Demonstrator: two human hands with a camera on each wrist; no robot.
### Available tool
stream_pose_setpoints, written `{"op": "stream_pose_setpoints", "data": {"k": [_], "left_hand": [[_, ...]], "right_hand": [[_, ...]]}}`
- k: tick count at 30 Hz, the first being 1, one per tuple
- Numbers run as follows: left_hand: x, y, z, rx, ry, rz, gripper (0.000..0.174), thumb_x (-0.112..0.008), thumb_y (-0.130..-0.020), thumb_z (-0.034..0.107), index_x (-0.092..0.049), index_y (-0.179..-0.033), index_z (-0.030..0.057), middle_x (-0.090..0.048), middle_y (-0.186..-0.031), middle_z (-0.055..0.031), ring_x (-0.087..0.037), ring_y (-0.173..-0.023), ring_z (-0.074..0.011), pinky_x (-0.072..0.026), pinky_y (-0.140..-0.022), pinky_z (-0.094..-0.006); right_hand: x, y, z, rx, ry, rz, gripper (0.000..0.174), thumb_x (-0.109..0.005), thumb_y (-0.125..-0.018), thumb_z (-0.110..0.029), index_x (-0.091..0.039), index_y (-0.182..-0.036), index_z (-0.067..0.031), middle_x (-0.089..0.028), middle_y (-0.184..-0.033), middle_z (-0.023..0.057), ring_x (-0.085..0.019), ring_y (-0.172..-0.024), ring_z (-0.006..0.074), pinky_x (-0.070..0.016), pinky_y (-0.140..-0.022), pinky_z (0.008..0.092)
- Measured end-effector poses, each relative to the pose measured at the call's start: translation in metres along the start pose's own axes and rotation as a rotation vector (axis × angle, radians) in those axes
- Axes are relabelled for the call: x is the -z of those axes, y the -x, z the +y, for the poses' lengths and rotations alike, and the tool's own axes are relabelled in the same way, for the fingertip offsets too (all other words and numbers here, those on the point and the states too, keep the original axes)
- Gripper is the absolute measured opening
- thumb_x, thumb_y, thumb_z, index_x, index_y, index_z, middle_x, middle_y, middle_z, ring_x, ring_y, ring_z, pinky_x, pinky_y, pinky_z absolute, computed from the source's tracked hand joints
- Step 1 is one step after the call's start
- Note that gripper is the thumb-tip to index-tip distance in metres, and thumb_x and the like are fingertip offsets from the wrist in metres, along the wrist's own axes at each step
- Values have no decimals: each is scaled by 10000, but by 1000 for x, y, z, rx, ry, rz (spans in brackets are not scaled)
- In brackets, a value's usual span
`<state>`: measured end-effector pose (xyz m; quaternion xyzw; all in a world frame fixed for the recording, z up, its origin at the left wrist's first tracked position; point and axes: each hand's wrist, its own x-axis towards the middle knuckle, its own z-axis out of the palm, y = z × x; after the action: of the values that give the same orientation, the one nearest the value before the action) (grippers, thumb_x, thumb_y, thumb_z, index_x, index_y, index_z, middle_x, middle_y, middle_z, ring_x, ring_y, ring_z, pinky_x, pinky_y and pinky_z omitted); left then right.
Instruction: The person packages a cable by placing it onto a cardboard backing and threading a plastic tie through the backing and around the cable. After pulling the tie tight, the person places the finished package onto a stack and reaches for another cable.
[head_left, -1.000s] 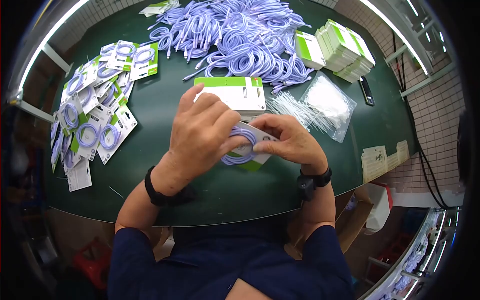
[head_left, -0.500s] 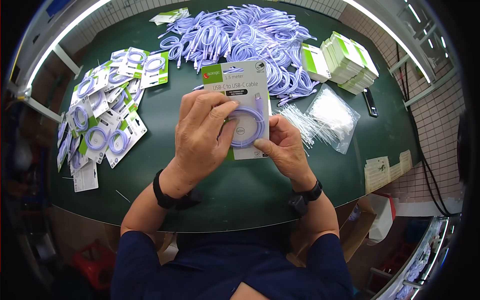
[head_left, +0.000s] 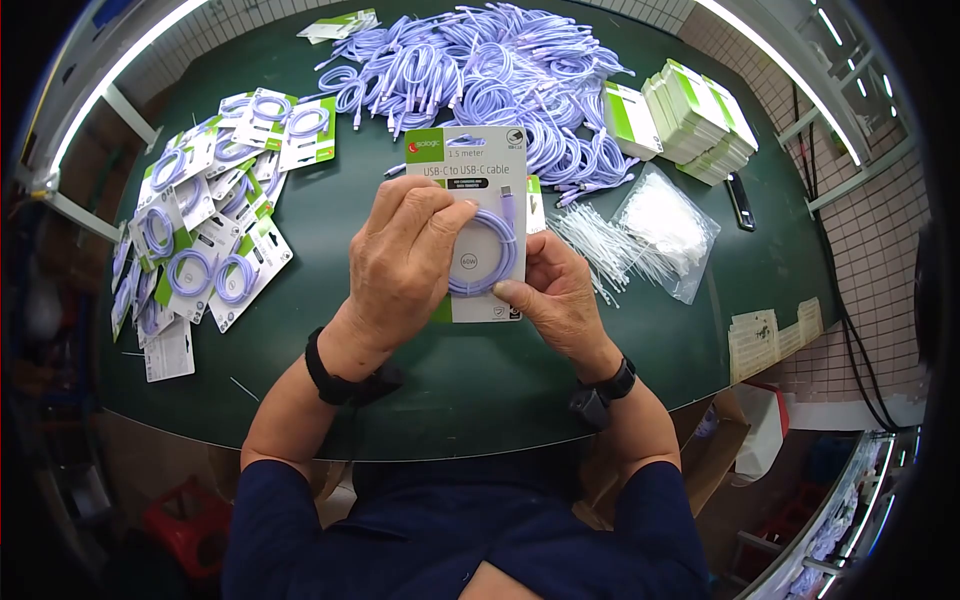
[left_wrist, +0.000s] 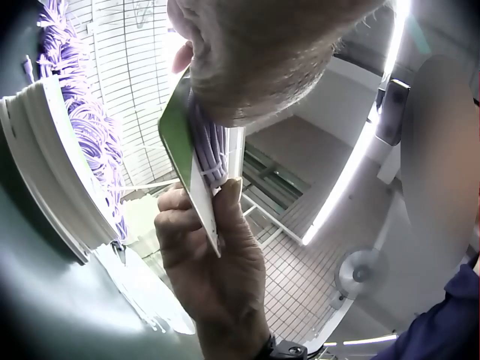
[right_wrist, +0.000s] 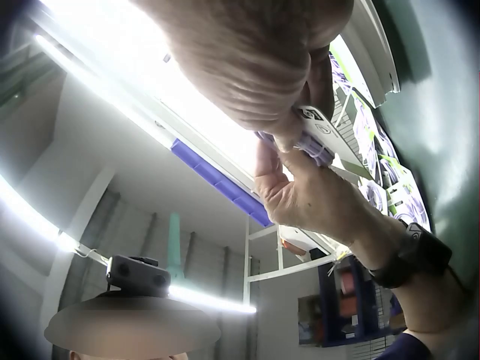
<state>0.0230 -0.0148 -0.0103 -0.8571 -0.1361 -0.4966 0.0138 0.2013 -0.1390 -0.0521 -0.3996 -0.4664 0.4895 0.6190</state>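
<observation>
A printed USB-C cable card [head_left: 462,150] with a green corner faces the head camera, held upright over the table. On its front lies a coiled lavender cable [head_left: 508,262], its plug at upper right. My left hand [head_left: 400,265] grips the card's left side, fingers across the front and over part of the coil. At the lower right edge, my right hand [head_left: 562,300] pinches the card with its thumb in front, close by the coil. The left wrist view shows the card [left_wrist: 178,139] edge-on, with the right hand [left_wrist: 214,259] pinching its lower end.
A large heap of lavender cables [head_left: 480,70] covers the table's far side. Carded cables [head_left: 190,275] lie piled at left. Stacked cards [head_left: 695,120] stand at back right, near white ties [head_left: 600,245], a plastic bag [head_left: 668,230] and a dark phone-like object [head_left: 740,205].
The card came up from a low, tilted position to face the head camera upright. Over the last half second it shifted slightly left, with both hands keeping hold.
</observation>
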Motion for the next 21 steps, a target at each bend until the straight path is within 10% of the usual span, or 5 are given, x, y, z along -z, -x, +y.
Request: {"op": "stream_pose_setpoints", "data": {"k": [7,11,14,18,21], "left_hand": [[-2,-2,3,-135,40,47,413,-789,-740,-20,-728,-1148,3,-684,-1005,-101,-670,-1026,-311,-589,-820,-371],[2,-8,14,222,238,205,370,-802,-875,49,-705,-1227,-10,-699,-1026,-87,-671,-1066,-252,-581,-847,-332],[6,-1,7,923,1130,63,366,-772,-987,166,-686,-1289,-22,-725,-1085,-68,-673,-1055,-161,-570,-870,-292],[10,9,-10,1111,1404,-362,362,-723,-1040,212,-684,-1298,-39,-742,-1115,-58,-675,-986,-100,-571,-856,-271],[4,15,-6,1158,1414,-283,353,-711,-1049,225,-691,-1282,-39,-752,-1104,-58,-684,-932,-96,-568,-848,-264]], "right_hand": [[1,-1,-4,-47,59,82,258,-701,-1034,-129,-592,-1227,2,-717,-1116,66,-690,-1005,102,-579,-909,282],[9,-2,-4,32,66,163,240,-685,-1050,-156,-611,-1217,1,-730,-1083,55,-685,-972,88,-573,-875,271],[12,-3,-6,81,37,180,234,-686,-1051,-160,-621,-1208,1,-734,-1081,55,-684,-969,85,-571,-870,270],[12,-2,-2,59,18,129,236,-699,-1046,-159,-629,-1200,4,-736,-1092,63,-687,-977,90,-573,-871,270],[11,-4,3,40,13,88,244,-711,-1040,-162,-632,-1199,6,-740,-1084,67,-691,-970,92,-575,-859,266]]}}
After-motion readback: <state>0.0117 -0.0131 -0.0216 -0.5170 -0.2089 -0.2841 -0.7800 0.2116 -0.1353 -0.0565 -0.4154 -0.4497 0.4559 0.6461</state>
